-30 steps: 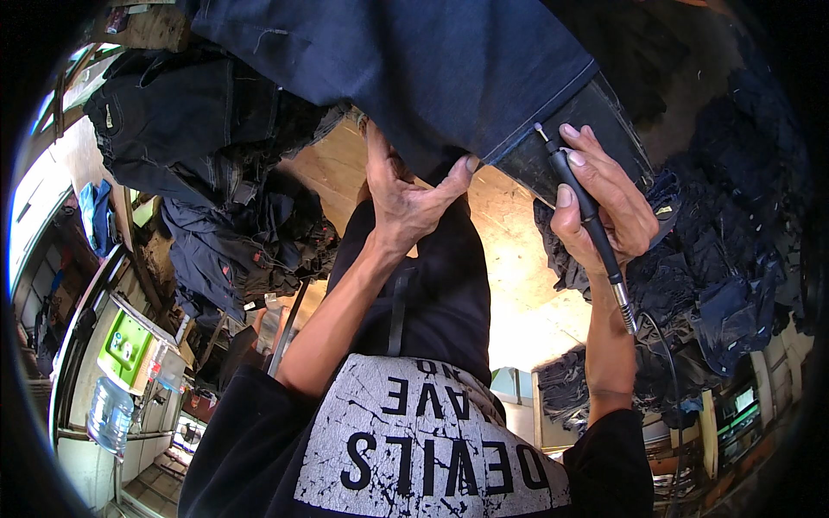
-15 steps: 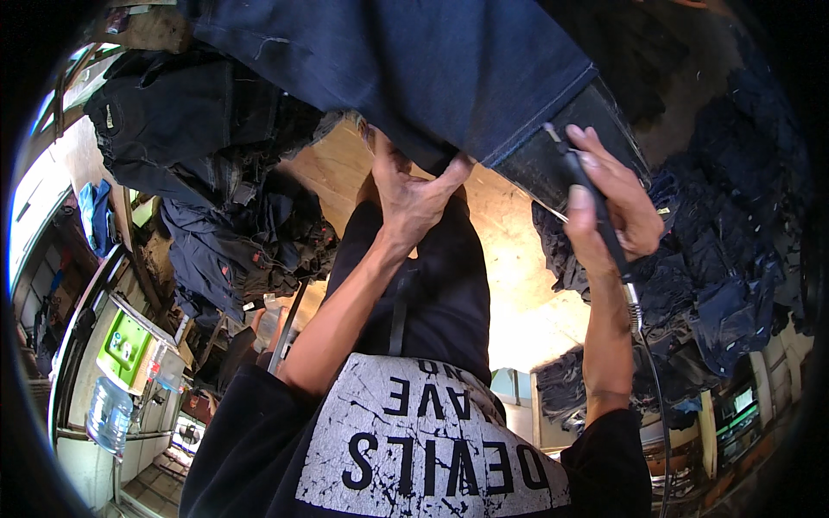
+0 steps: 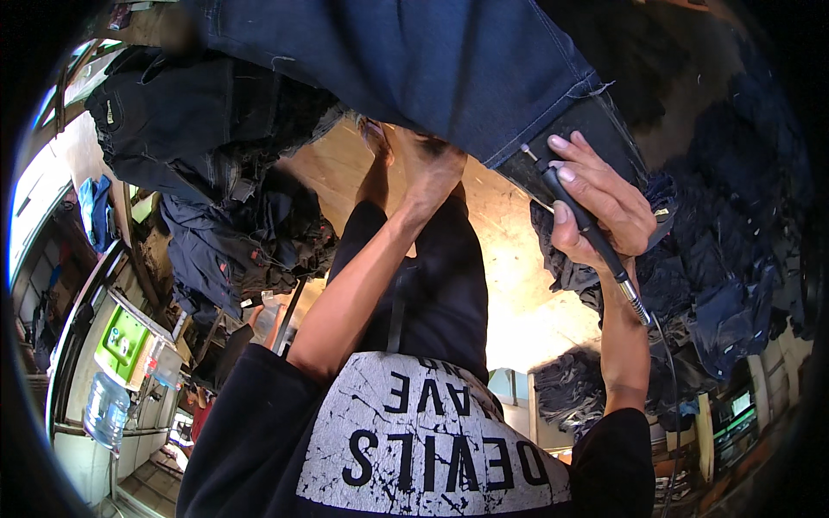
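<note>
Dark blue denim trousers (image 3: 406,65) stretch across the top of the view, a stitched hem running along their right end. A flat dark board (image 3: 596,121) sticks out from under that hem. My left hand (image 3: 432,168) is closed on the near edge of the denim, its fingertips partly hidden by cloth. In my right hand (image 3: 609,203) is a black pen-shaped rotary tool (image 3: 570,198), fingers wrapped round its body. Its small pale tip points up and left, close to the hem; whether it touches the cloth I cannot tell. A cable (image 3: 665,363) runs down from its metal spring end.
Piles of dark garments lie at the left (image 3: 233,242) and the right (image 3: 717,276). Below the denim shows a light wooden floor (image 3: 535,285). Farther left stand a green tray (image 3: 121,341) and a large clear water bottle (image 3: 106,410).
My right hand has drawn the rotary tool slightly down and left along the hem. The denim has shifted a little, and my left hand has closed tighter at its edge.
</note>
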`<state>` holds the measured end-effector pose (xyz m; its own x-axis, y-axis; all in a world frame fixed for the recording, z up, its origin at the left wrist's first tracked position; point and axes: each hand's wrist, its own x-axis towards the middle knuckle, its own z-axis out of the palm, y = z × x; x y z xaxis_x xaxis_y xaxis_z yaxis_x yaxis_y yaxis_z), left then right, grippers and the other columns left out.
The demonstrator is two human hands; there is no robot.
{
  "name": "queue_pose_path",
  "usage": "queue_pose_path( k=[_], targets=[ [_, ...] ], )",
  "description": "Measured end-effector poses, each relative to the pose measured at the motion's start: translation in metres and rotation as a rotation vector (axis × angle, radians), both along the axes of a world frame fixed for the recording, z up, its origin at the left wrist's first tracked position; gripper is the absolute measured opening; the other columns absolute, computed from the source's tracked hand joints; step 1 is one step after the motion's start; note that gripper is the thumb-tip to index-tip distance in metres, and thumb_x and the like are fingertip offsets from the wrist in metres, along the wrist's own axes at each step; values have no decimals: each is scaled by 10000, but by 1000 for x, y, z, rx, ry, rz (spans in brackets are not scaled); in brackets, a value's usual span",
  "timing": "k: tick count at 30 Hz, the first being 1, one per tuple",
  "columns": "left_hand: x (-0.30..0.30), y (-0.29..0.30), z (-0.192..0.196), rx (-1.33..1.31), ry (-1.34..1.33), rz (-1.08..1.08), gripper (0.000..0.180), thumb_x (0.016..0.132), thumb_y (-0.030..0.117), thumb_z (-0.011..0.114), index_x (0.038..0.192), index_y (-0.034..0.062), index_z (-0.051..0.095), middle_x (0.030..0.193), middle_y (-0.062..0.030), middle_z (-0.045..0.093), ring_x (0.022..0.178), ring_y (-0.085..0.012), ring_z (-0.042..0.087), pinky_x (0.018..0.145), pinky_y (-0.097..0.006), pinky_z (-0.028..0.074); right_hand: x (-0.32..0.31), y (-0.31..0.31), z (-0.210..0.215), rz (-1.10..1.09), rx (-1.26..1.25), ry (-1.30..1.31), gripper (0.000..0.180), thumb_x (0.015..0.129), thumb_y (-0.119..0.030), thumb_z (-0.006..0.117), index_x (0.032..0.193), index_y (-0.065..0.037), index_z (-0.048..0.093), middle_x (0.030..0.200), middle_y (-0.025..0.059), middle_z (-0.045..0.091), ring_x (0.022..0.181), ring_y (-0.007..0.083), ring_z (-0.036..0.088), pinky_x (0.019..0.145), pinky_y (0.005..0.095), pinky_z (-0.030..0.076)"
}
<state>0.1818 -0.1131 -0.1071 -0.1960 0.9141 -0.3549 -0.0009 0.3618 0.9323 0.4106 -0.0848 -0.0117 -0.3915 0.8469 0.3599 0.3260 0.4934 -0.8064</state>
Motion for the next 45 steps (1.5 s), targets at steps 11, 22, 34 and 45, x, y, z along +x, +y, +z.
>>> queue_pose_path(
  k=[11, 22, 34, 45],
  targets=[
    [-7, -5, -16, 18, 159, -90, 399, 885, 42, 831, 1201, -18, 595, 1169, -68, 649, 1105, -153, 604, 953, -345, 461, -3, -3, 1, 52, 36, -44, 356, 835, -70, 772, 1185, -5, 776, 1109, 204, 799, 1142, 385, 779, 1039, 541, 618],
    [3, 0, -7, 93, 19, -18, 556, 926, 65, 826, 1343, -33, 471, 1241, -99, 610, 1139, -178, 599, 993, -358, 461, -4, -5, -2, -12, 27, -28, 399, 815, -38, 763, 1213, -9, 768, 1127, 210, 794, 1141, 401, 777, 1040, 547, 618],
    [11, -12, -37, 34, -142, 84, 656, 914, 24, 829, 1436, -23, 435, 1370, -136, 586, 1241, -210, 621, 1035, -338, 504, -1, -2, -2, -43, 40, -40, 376, 829, -32, 738, 1201, 22, 758, 1099, 240, 787, 1117, 426, 779, 1027, 570, 621],
    [-1, -45, -101, 174, 232, -241, 616, 1191, 279, 389, 1698, 88, 95, 1669, -148, 377, 1471, -250, 491, 1234, -362, 430, 2, 0, -3, -61, 58, -43, 396, 836, -28, 723, 1227, 32, 744, 1085, 254, 785, 1108, 433, 780, 1007, 576, 629]
  ],
)
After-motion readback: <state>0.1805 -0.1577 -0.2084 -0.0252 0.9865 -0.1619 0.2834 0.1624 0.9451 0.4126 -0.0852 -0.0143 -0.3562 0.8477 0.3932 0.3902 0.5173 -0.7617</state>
